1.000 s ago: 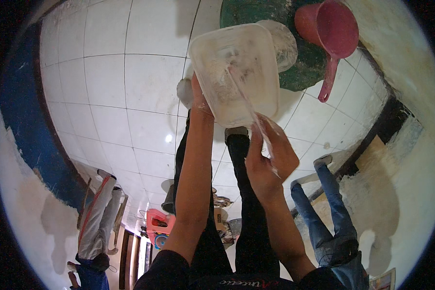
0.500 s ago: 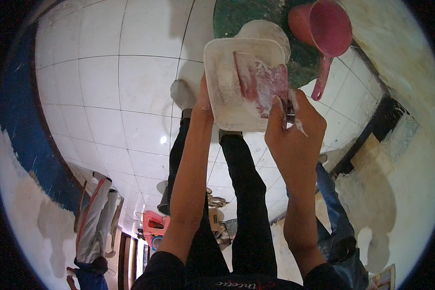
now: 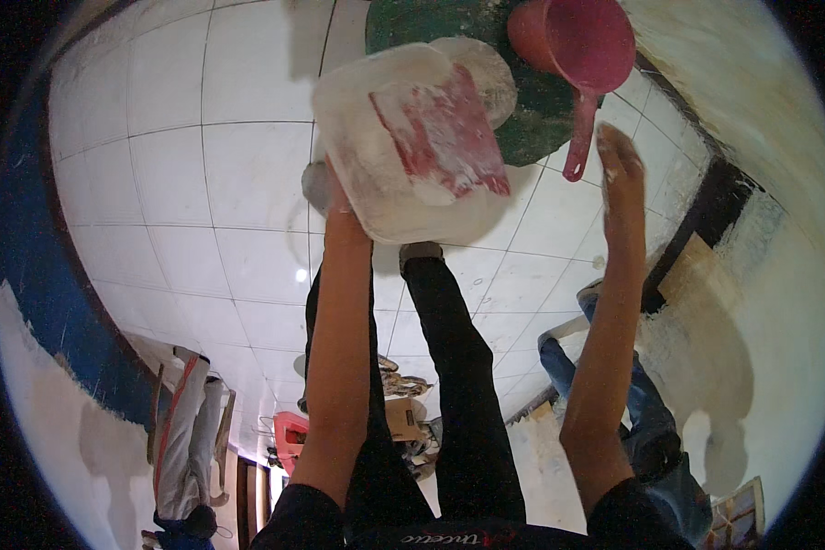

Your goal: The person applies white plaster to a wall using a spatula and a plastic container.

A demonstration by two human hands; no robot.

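Note:
At the upper middle, my left hand (image 3: 339, 191) grips the left side of a translucent rectangular plastic container (image 3: 348, 96) coated with pale powder or paste. A flat red piece (image 3: 475, 147), smeared with white, lies in the container, tilted. My right hand (image 3: 621, 165) is apart from the container, off to its right beside the handle of a pink dipper (image 3: 582, 41); its fingers are stretched out, slightly blurred, holding nothing I can see. Behind the container, a cloudy round object (image 3: 493, 78) rests on a dark green surface (image 3: 403, 23).
A tiled floor (image 3: 257, 170) spreads below, between a blue-and-white wall (image 3: 32, 183) and a stained wall (image 3: 770, 257). Another person's jeans-clad leg (image 3: 559, 367) is at lower right, another's pale trousers (image 3: 183, 431) at lower left. A red plastic item (image 3: 289, 431) and cardboard box (image 3: 403, 417) lie farther back.
My right hand has let go of the red piece, leaving it in the container, and moved right toward the dipper. The container shifted right, then back left. The person on the right has bent a leg.

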